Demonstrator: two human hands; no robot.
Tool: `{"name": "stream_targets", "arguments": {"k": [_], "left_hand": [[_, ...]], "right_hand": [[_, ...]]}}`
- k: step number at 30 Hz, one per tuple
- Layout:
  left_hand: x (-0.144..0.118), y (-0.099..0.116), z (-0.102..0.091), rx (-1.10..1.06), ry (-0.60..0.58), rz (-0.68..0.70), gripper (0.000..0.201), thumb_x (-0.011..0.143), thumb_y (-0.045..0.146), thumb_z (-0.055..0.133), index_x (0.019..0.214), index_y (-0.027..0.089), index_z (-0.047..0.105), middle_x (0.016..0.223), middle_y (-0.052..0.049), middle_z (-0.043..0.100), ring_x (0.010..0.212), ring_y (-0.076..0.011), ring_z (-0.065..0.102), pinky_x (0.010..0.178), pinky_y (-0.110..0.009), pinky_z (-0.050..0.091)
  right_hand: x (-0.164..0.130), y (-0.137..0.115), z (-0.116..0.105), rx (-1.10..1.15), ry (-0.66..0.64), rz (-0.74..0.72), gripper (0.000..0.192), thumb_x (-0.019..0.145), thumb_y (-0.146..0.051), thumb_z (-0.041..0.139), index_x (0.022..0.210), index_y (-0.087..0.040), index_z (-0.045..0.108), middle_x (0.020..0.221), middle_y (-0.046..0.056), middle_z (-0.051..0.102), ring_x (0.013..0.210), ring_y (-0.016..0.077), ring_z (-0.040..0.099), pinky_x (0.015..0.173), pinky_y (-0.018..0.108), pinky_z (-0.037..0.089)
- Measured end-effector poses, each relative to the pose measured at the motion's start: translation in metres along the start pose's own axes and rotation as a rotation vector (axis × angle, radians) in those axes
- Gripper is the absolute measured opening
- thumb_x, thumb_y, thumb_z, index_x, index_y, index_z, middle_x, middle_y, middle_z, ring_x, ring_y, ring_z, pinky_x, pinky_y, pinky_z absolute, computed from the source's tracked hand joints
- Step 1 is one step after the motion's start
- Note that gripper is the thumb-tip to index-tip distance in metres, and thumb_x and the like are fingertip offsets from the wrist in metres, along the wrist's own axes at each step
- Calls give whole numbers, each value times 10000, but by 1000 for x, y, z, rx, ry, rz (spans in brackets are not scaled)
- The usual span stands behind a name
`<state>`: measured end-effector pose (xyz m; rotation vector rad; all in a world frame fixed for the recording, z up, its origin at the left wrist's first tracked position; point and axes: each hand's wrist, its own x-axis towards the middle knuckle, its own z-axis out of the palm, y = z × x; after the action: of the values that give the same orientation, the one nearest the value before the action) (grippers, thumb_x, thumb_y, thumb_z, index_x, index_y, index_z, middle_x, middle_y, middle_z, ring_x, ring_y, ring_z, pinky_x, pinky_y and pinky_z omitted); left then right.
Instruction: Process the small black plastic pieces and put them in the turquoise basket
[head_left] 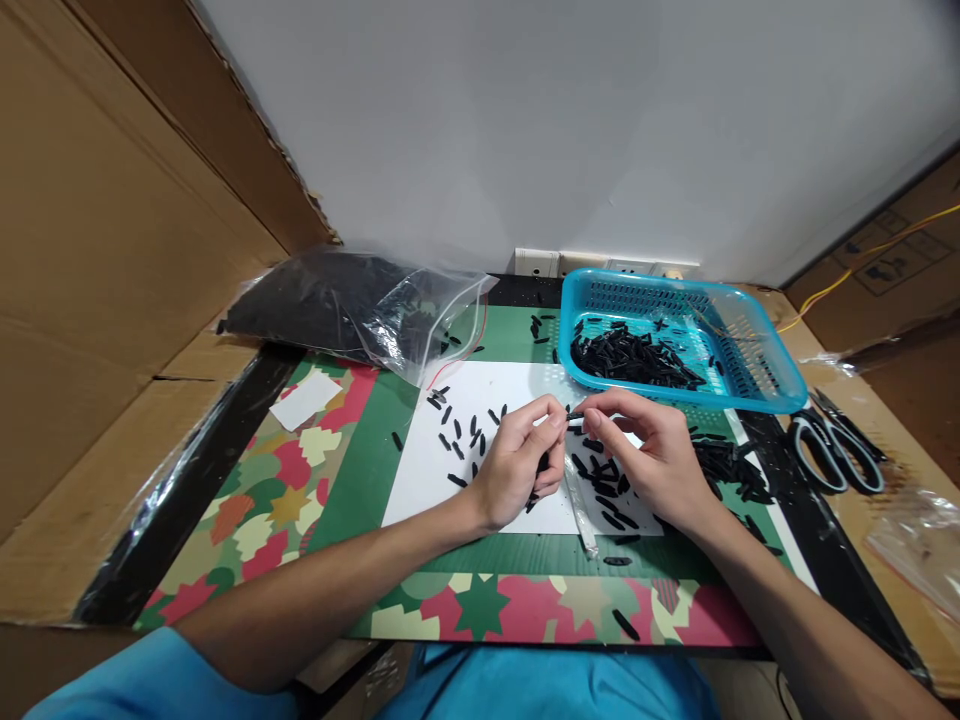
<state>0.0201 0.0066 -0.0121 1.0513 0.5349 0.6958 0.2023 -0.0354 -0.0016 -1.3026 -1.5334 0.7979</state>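
My left hand (514, 460) is closed above the white paper (420, 480). Its thumb and forefinger pinch a small, dark, slender piece (574, 414), and more black pieces show under its curled fingers. Opposite it, my right hand (656, 450) has its thumb and forefinger drawn together at the other end of the same piece. Fingertips hide most of that piece. Several loose black pieces (474, 432) lie scattered over the paper, with others beneath and beside my right hand. A narrow clear plastic strip (581, 515) lies between the hands.
A blue plastic basket (682, 398) with a heap of black pieces stands at the back right. Scissors (834, 455) lie beyond another pile (724, 462). At the back left rests a zip bag (322, 305) full of black material. Cardboard (112, 200) walls the left side.
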Motion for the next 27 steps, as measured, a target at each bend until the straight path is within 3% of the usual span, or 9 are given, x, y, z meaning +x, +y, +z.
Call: {"name": "stream_targets", "arguments": {"k": [27], "left_hand": [[1, -2, -1, -41, 39, 18, 292, 1039, 465, 547, 893, 226, 465, 475, 106, 438, 362, -60, 269, 386, -148, 307]], "right_hand": [[1, -3, -1, 90, 5, 76, 181, 1001, -366, 696, 982, -207, 780, 904, 41, 773, 730, 159, 681, 629, 258, 562]]}}
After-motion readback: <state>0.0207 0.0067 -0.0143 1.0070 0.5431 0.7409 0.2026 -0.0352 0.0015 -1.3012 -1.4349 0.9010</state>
